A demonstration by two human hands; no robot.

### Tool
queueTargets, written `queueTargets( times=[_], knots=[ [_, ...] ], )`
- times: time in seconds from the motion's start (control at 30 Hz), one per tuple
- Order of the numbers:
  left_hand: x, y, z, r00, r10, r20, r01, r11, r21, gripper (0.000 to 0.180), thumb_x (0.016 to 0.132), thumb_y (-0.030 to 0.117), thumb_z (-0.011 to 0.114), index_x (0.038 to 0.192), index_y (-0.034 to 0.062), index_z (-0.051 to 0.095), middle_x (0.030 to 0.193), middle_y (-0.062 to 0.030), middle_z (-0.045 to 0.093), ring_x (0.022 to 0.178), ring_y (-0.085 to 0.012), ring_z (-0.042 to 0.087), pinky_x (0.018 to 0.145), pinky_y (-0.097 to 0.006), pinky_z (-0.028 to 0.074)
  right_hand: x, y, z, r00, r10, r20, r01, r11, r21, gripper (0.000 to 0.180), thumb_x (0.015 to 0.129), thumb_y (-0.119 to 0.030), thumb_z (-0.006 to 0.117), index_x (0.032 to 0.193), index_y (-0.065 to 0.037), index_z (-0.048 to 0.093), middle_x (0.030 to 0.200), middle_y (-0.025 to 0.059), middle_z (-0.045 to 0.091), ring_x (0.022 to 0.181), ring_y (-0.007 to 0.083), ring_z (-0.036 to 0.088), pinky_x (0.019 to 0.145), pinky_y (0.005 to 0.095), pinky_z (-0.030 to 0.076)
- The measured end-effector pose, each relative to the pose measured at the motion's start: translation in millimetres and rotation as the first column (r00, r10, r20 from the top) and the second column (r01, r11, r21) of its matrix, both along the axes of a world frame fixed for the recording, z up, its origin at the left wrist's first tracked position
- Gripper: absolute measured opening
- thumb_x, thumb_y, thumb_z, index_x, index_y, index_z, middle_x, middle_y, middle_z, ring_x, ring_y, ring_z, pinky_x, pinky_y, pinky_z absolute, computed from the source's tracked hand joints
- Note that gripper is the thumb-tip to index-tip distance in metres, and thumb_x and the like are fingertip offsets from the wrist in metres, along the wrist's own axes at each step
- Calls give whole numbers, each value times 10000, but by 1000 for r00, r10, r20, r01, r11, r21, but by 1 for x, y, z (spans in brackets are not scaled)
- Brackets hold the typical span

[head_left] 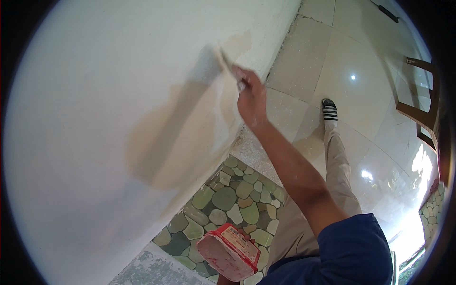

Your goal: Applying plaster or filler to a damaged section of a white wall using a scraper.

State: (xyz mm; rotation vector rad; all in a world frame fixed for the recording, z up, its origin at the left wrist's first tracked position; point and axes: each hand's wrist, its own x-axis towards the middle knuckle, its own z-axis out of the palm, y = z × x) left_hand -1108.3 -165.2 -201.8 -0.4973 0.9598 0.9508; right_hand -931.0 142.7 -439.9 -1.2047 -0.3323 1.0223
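My right hand (251, 92) is closed round a slim hand tool (227, 61), held edge-on against the white wall (95, 109). Motion blurs the tool's end, so I cannot tell whether it is a brush or a putty knife. Beige patches (190, 128) mark the wall below and around it, crossed by the arm's shadow. Low in the view, my left hand (250, 239) grips a red rectangular tub (242, 244), tilted, with a pale smeared face turned up. Only some fingertips show past the tub's far side; the rest of that hand is mostly hidden.
Pebble-patterned green tiles (223, 199) lie beneath the tub, along the wall's foot. Glossy beige floor tiles (304, 47) stretch away to the right, where my sandalled foot (329, 111) stands. A brown chair (418, 109) is at the right edge, and a dark long object (390, 14) lies farther off.
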Motion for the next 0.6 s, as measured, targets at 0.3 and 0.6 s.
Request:
queueTargets(
  times=[0.3,0.6],
  knots=[
    [-4,0,-5,1000,28,3,-28,1000,-9,579,913,320,670,1352,56,400,1311,-187,514,1303,-376,437,1116,-543,359,-58,-22,47,977,-40,209,7,987,158,545,758,244,416,1148,-57,648,1114,101,624,976,228,611,804,279,488],
    [-8,-1,-10,999,-48,16,47,998,50,591,909,331,673,1351,59,391,1324,-186,503,1328,-379,411,1119,-567,341,42,51,-57,956,-278,-93,266,957,-119,349,881,107,409,1135,40,639,1087,146,683,985,188,637,906,289,484]
  ],
)
